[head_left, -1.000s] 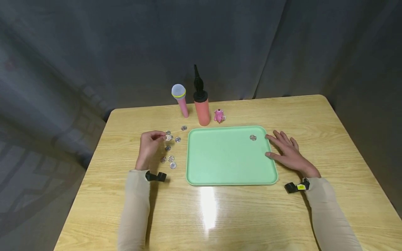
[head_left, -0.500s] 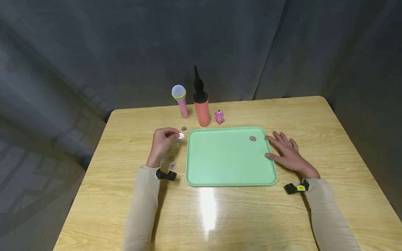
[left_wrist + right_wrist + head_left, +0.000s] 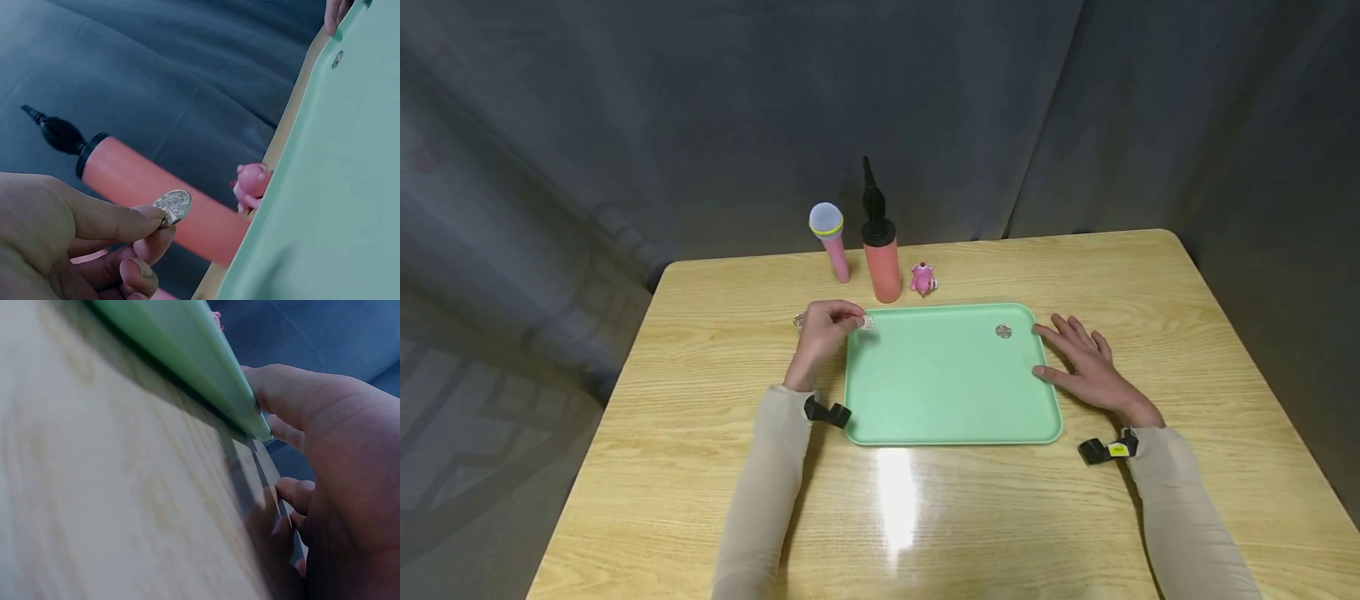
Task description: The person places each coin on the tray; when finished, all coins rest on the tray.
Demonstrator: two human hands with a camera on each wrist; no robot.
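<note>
My left hand (image 3: 829, 329) pinches a silver coin (image 3: 867, 322) between thumb and fingertips, held over the left rim of the green tray (image 3: 925, 408). The left wrist view shows that coin (image 3: 171, 207) edge-on in front of the red pump (image 3: 162, 200). One more coin (image 3: 1003, 332) lies in the tray's far right corner. A single coin (image 3: 798, 320) shows on the table left of my hand; the rest of the pile is hidden behind my hand and arm. My right hand (image 3: 1082, 358) rests flat on the table against the tray's right rim (image 3: 206, 369), fingers relaxed.
Behind the tray stand a pink microphone (image 3: 831, 240), a red hand pump (image 3: 880, 246) with a black nozzle and a small pink toy (image 3: 922, 278). The wooden table (image 3: 925, 517) ends at a dark curtain at the back.
My left hand has lifted a coin from the pile and carried it rightward to the tray's left rim. The right hand has stayed put.
</note>
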